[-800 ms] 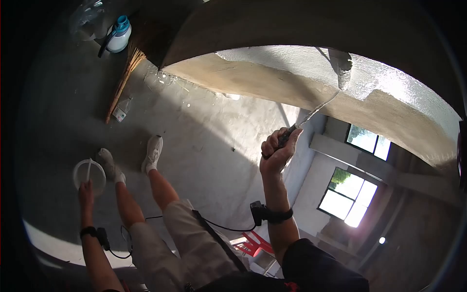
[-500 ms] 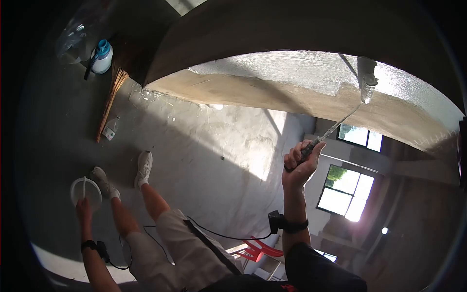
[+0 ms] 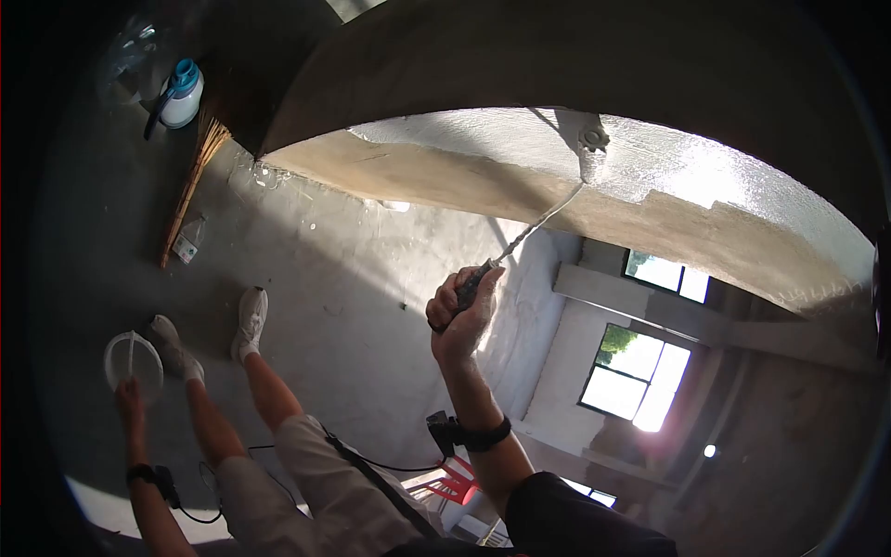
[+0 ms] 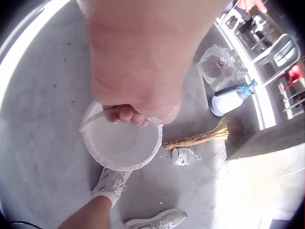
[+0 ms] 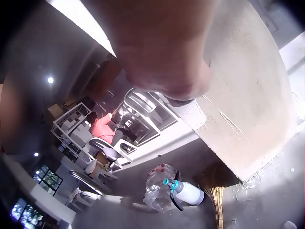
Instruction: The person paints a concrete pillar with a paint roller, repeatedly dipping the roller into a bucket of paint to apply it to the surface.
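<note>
My right hand (image 3: 464, 316) grips the dark handle of a paint roller (image 3: 592, 160), thumb along the handle. The roller's paint-coated head lies against the upper part of a low wall, on a band of wet white paint (image 3: 483, 130). Below that band runs bare tan plaster (image 3: 436, 181). Down at the left, my left hand (image 4: 136, 76) holds a white bucket (image 4: 123, 143) by its bail, fingers curled round it. Pale liquid shows inside the bucket. In the right wrist view my right hand (image 5: 164, 62) hides most of the roller; a white part of its head shows past the fingers.
A straw broom (image 3: 195, 190), a plastic bottle (image 3: 188, 241), a blue-topped pump sprayer (image 3: 182, 96) and a clear plastic bag (image 4: 221, 67) lie or stand on the concrete floor near the wall's corner. A seated person in red (image 5: 101, 129) is beyond the wall, among chairs and racks.
The roller first went right along the wall, then came back left, with my right hand moving along. My left hand still holds the bucket. The head view has shifted slightly.
</note>
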Tool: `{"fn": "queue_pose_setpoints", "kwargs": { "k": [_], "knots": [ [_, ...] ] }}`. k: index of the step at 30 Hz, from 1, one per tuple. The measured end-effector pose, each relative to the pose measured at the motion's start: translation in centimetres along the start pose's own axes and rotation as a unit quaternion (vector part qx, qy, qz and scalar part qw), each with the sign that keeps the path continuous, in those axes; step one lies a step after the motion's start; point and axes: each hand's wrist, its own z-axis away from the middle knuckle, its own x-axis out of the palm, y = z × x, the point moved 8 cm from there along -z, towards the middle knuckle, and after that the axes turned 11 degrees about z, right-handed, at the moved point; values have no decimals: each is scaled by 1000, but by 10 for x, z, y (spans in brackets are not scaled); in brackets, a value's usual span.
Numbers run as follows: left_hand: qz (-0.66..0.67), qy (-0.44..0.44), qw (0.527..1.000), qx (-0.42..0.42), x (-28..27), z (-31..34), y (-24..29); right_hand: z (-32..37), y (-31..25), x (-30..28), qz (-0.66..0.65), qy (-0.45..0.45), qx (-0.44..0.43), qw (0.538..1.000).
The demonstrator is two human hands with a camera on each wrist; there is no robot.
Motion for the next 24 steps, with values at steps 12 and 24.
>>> {"fn": "queue_pose_setpoints", "kwargs": {
  "k": [12,24],
  "knots": [
    [-43,6,999,2,-8,3,11,-7,94,33,122,-16,63,990],
    [9,-6,1000,-23,-1,5,27,8,-81,-3,-35,72,-122,989]
  ]
}}
